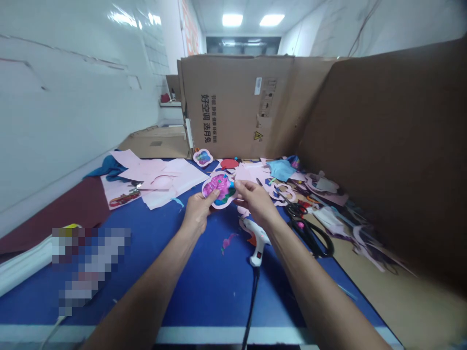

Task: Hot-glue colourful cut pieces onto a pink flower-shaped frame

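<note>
Both my hands hold one paper cutout (220, 189), a pink flower-edged shape with a purple, blue and green picture on it, just above the blue table (204, 287). My left hand (199, 210) pinches its lower left edge with the thumb on top. My right hand (255, 198) grips its right edge with curled fingers. A white glue gun (257, 239) lies under my right wrist, its black cord running toward me.
Black scissors (310, 229) lie right of my right hand. Pink paper sheets (160, 181) and scraps (321, 194) cover the far table. A second cutout (203, 157) leans by the cardboard walls (237, 107) at the back and right. White wall on the left.
</note>
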Available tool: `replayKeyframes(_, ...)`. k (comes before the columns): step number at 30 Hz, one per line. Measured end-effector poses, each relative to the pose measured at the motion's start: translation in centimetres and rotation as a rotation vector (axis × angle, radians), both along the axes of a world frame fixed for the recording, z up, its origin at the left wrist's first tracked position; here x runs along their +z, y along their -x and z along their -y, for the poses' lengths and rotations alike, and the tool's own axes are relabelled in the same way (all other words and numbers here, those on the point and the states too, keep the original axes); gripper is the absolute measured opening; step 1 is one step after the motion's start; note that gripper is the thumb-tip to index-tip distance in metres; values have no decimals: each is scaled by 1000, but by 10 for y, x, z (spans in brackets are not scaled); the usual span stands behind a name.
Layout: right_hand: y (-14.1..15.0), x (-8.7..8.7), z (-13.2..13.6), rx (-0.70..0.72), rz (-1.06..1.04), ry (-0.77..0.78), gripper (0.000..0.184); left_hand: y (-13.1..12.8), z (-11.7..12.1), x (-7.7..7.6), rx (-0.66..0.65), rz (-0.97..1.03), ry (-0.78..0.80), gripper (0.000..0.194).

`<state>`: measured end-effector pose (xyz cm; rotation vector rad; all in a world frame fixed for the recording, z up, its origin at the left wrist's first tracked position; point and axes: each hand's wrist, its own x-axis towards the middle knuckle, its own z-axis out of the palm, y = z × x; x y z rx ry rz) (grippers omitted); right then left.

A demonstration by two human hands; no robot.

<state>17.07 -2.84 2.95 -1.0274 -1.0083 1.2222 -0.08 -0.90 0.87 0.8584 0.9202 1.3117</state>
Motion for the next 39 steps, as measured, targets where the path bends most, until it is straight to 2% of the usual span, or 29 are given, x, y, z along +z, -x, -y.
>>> replayKeyframes(3,13,-5,5,-8,-14,-23,61,-2,2,-5,36,48,-15,63)
replayKeyframes(6,19,-9,3,-54,-63,-70,57,-4,8,-8,-12,63,0,62)
replayKeyframes(11,10,-20,-2,-125,-93,-62,56,-3,12,-12,-110,-34,52,64)
replayKeyframes(15,8,-27,-1,-115,-113,-57,55,-3,13,-13,-101,-46,55,63)
replayKeyframes(19,13,-23,3,-68,-91,-88,58,-2,12,-14,-122,-57,41,62)
replayKeyframes(22,16,-18,7,-45,-20,-106,57,2,7,-14,-62,-109,-41,55)
replayKeyframes(25,17,-16,10,-12,8,-91,53,5,3,-15,-28,-55,-104,52)
replayKeyframes(30,15,-18,10,-51,7,-117,46,3,4,-15,-107,48,-34,53)
replayKeyframes(35,16,-19,11,-3,76,-124,47,2,7,-11,-54,28,-101,54)
replayKeyframes(39,20,-23,11,3,68,-108,47,1,9,-10,-88,56,-68,52)
